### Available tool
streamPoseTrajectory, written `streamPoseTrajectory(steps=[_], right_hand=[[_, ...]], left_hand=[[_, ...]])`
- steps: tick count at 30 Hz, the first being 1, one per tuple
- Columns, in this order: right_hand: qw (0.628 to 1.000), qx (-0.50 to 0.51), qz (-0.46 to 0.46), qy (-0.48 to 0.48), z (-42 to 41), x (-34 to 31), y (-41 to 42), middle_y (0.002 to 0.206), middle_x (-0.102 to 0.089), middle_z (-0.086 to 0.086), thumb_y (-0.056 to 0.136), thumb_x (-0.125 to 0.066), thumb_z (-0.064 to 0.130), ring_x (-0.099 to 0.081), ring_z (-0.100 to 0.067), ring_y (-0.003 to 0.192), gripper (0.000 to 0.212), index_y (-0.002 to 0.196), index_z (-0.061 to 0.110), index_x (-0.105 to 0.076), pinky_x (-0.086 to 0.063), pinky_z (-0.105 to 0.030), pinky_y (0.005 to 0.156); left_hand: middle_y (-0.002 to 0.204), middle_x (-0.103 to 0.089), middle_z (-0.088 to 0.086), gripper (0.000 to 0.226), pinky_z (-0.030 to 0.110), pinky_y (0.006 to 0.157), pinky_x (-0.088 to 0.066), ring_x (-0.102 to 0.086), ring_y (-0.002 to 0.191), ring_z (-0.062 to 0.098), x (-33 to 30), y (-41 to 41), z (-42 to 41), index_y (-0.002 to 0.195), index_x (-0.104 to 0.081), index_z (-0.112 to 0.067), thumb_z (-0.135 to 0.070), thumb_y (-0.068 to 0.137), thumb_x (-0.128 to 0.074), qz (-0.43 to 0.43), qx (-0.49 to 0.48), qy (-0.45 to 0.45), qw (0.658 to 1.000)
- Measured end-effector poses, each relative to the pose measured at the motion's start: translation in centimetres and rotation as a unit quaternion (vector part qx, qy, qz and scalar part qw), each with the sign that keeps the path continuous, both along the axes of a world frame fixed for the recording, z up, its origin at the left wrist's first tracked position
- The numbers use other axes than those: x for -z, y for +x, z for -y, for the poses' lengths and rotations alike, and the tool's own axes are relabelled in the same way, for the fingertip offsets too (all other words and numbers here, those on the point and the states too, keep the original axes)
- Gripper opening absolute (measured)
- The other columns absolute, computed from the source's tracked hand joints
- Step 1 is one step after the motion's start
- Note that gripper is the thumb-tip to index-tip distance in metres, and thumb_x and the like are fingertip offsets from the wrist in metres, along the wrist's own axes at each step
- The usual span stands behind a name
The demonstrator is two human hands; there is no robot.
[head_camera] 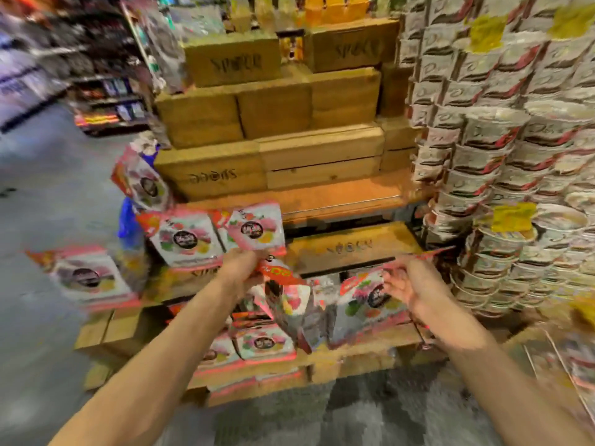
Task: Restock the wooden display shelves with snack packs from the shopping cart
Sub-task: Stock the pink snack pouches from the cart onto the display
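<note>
The picture is blurred by motion. My left hand [242, 268] grips pink-and-white snack packs: one pack [257, 228] stands up above the fingers and another [286, 300] hangs below them. My right hand [410, 283] pinches the top edge of a further snack pack [367, 300] that stands on the low wooden shelf [363, 347]. More of the same packs sit on the left shelves [185, 241] and on the lower step [264, 344]. Stacked wooden crates [273, 111] form the display behind.
A tall wall of stacked white noodle cups [502, 156] rises at the right. The wire edge of a shopping cart [560, 365] shows at the lower right. Grey floor [48, 194] and store aisles lie at the left.
</note>
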State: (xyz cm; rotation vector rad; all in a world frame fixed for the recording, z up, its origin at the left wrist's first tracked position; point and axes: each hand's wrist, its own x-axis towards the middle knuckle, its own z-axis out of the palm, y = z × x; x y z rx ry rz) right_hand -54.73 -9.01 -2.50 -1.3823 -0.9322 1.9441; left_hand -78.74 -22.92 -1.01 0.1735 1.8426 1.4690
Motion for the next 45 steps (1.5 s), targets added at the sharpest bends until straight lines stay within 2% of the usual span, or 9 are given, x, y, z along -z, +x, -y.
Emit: streamPoseTrajectory(steps=[4,10,14,20,26,29,34,37,45], right_hand=[[0.999,-0.051,0.006,-0.007,1.5,0.5,-8.2,0.036,-0.041,0.001,0.092,-0.041,0.002,-0.056,-0.011,0.038,0.03,0.065,0.008,-0.051,-0.052,-0.022,0.046],[0.995,-0.097,-0.015,-0.01,1.3,0.6,-19.9,0.045,-0.055,0.001,0.094,-0.044,0.007,-0.07,-0.014,0.057,0.015,0.094,0.0,-0.058,-0.056,-0.025,0.049],[0.992,-0.123,-0.027,-0.027,-0.1,0.7,-26.7,0.042,-0.059,0.001,0.1,-0.04,0.013,-0.068,-0.013,0.049,0.03,0.073,0.005,-0.051,-0.057,-0.025,0.047],[0.981,-0.164,-0.014,-0.098,-3.5,4.2,-34.9,0.052,-0.065,-0.003,0.099,-0.042,0.013,-0.07,-0.018,0.062,0.015,0.093,0.006,-0.054,-0.056,-0.026,0.047],[0.972,-0.154,-0.006,-0.178,-5.4,7.2,-41.0,0.072,-0.062,-0.012,0.103,-0.032,0.011,-0.059,-0.021,0.088,0.024,0.098,-0.005,-0.049,-0.047,-0.038,0.093],[0.968,-0.153,-0.018,-0.198,-5.5,8.3,-42.4,0.075,-0.059,-0.011,0.104,-0.03,0.015,-0.056,-0.022,0.088,0.034,0.08,0.0,-0.049,-0.038,-0.038,0.107],[0.964,-0.16,-0.026,-0.212,-6.6,9.9,-44.4,0.06,-0.065,-0.007,0.103,-0.036,0.02,-0.061,-0.016,0.077,0.024,0.116,0.003,-0.045,-0.06,-0.027,0.067],[0.96,-0.162,-0.063,-0.219,-6.5,9.8,-44.9,0.051,-0.063,-0.004,0.104,-0.033,0.017,-0.061,-0.017,0.081,0.031,0.134,0.009,-0.034,-0.051,-0.033,0.087],[0.969,-0.164,-0.023,-0.183,-6.1,10.9,-44.1,0.077,-0.058,-0.007,0.102,-0.039,0.02,-0.064,-0.019,0.081,0.023,0.086,0.007,-0.05,-0.059,-0.026,0.055]], left_hand=[[0.052,-0.047,0.005,0.024,0.017,0.037,-0.047,-0.05,0.035,0.009,1.2,-6.8,3.6,0.069,-0.047,-0.01,-0.001,0.09,-0.054,0.022,-0.101,0.019,0.994],[0.064,-0.053,0.009,0.019,0.019,0.04,-0.05,-0.057,0.042,0.011,3.1,-16.0,5.9,0.071,-0.048,-0.006,0.001,0.086,-0.057,0.008,-0.248,0.039,0.968],[0.064,-0.054,0.01,0.013,0.02,0.041,-0.049,-0.059,0.039,0.007,4.2,-21.6,5.6,0.079,-0.049,-0.003,-0.001,0.085,-0.061,0.005,-0.29,0.05,0.956],[0.071,-0.056,0.012,0.011,0.022,0.039,-0.049,-0.059,0.048,0.015,6.6,-28.8,2.3,0.092,-0.049,-0.002,0.002,0.084,-0.055,0.046,-0.332,0.009,0.942],[0.081,-0.054,0.013,0.01,0.026,0.037,-0.051,-0.056,0.059,0.018,10.2,-32.8,-1.2,0.082,-0.05,-0.005,0.005,0.084,-0.051,0.062,-0.356,-0.043,0.931],[0.082,-0.058,0.012,0.009,0.04,0.061,-0.058,-0.059,0.065,0.021,11.7,-33.5,-2.4,0.087,-0.055,-0.004,0.002,0.081,-0.055,0.037,-0.361,-0.075,0.929],[0.084,-0.059,0.01,0.006,0.03,0.054,-0.054,-0.059,0.071,0.02,12.3,-34.8,-2.8,0.088,-0.054,-0.008,-0.003,0.085,-0.056,0.038,-0.352,-0.091,0.931],[0.08,-0.059,0.007,0.015,0.023,0.043,-0.052,-0.059,0.066,0.017,12.2,-35.3,-2.8,0.099,-0.052,-0.007,-0.002,0.086,-0.057,0.059,-0.352,-0.064,0.932],[0.07,-0.061,0.012,0.006,0.027,0.044,-0.056,-0.062,0.056,0.021,12.8,-34.2,-2.4,0.09,-0.053,0.0,-0.004,0.088,-0.056,0.088,-0.311,-0.076,0.943]])
